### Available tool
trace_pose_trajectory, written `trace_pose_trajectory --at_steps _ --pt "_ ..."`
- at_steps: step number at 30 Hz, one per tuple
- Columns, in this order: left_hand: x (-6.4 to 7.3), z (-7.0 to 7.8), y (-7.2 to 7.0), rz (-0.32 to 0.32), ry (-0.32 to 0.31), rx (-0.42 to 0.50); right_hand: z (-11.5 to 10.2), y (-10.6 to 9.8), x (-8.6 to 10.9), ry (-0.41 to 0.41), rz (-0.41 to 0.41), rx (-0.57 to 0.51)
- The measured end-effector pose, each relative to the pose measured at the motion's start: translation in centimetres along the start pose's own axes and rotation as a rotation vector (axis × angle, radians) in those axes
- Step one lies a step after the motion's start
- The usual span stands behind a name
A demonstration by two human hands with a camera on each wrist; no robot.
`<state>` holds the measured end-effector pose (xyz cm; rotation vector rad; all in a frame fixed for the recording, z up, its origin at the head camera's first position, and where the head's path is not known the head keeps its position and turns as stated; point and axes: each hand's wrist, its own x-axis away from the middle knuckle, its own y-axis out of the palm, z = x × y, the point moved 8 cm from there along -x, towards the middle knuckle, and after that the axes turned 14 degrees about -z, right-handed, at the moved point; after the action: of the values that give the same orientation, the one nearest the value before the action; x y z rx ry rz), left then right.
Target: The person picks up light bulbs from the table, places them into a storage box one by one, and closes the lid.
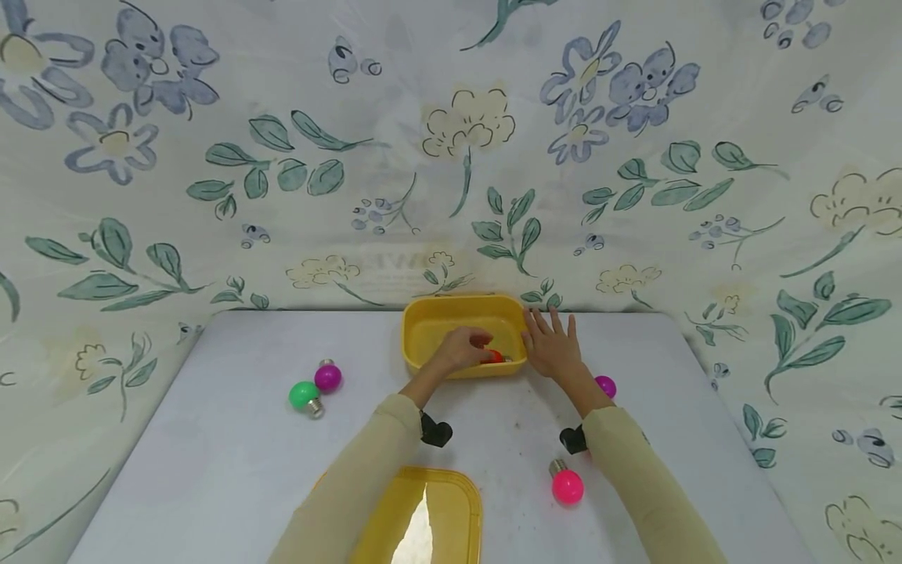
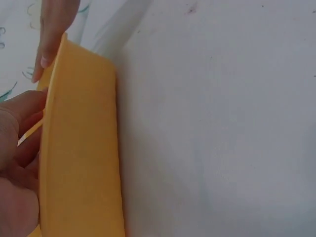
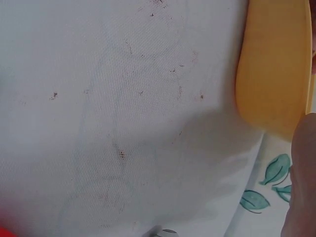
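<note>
In the head view, the left hand (image 1: 461, 350) is sitting inside the yellow bin (image 1: 458, 309), its fingers curving over a red bulb (image 1: 496, 357); whether they are pinching it, I cannot tell. Just to its right, the right hand (image 1: 554, 348) is resting at the bin's end, fingers straight and spread, grasping nothing. A green bulb (image 1: 304, 395) and a purple bulb (image 1: 328, 377) are lying left of the left hand; a pink bulb (image 1: 567, 487) is lying nearer the person than the right hand. In the left wrist view, the bin's wall is hiding the left fingertips, and no bulb is showing. In the right wrist view, the right hand is meeting the rim's end. Ideally, the right hand should be bracing without tipping the bin, the left fingers working low and gently.
</note>
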<state>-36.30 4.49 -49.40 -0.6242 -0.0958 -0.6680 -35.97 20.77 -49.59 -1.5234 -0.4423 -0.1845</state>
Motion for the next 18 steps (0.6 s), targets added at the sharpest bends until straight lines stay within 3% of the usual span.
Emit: trace_pose_trajectory --at_steps 6,13,18 --pt "1.2 0.1 -1.3 0.047 0.072 0.066 0.2 0.1 -0.1 0.013 0.004 0.007" --pt "3.8 0.5 -4.2 0.094 0.131 0.087 0.4 0.3 -0.3 0.022 -0.007 0.008" --pt "6.0 0.6 -6.3 0.108 0.161 0.029 0.4 0.5 -0.5 0.015 0.001 0.010"
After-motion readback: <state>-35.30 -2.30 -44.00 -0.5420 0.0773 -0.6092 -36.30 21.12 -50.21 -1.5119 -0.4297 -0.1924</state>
